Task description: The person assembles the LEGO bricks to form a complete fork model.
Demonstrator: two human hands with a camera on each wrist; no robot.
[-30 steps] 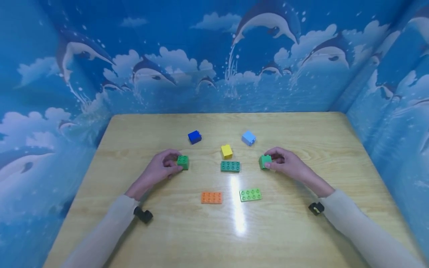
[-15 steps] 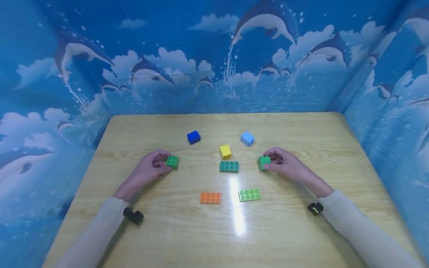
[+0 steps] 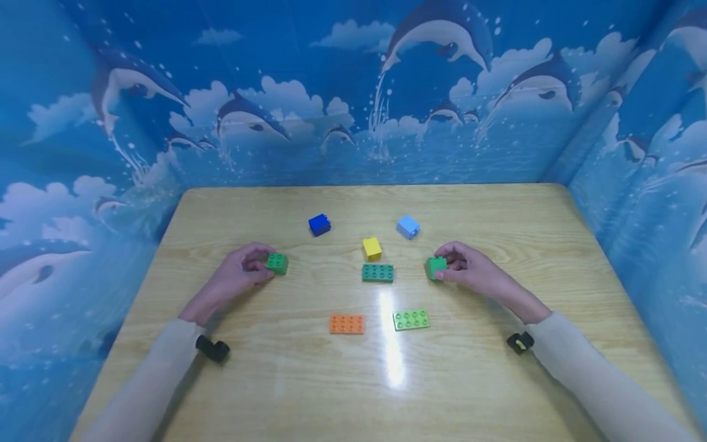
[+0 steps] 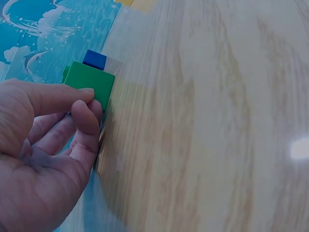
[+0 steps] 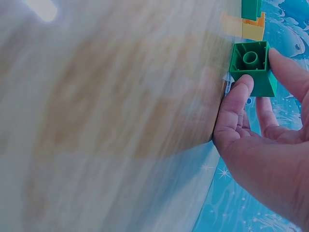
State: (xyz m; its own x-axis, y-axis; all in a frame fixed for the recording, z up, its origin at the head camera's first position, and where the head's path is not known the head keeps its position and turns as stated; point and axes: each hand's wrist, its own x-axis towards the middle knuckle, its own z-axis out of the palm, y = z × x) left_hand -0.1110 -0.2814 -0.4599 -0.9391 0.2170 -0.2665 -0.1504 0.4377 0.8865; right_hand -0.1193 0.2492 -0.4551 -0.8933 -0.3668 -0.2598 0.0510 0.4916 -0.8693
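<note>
My left hand pinches a green toy building brick between thumb and fingers, its studs facing up in the head view. In the left wrist view the thumb lies across a smooth side of that brick. On the other side, my right hand holds a second green brick by its edges. The right wrist view shows this brick's hollow underside with a round tube inside. Between the hands lies a darker green eight-stud brick, with a yellow brick just behind it.
Farther back on the wooden table are a dark blue brick and a light blue brick. Nearer me lie a flat orange brick and a flat lime green one. A dolphin-print curtain encloses the table's back and sides.
My left hand has moved left with its green brick, away from the middle. The right hand and its brick stay nearly in place. The bricks on the table have not moved.
</note>
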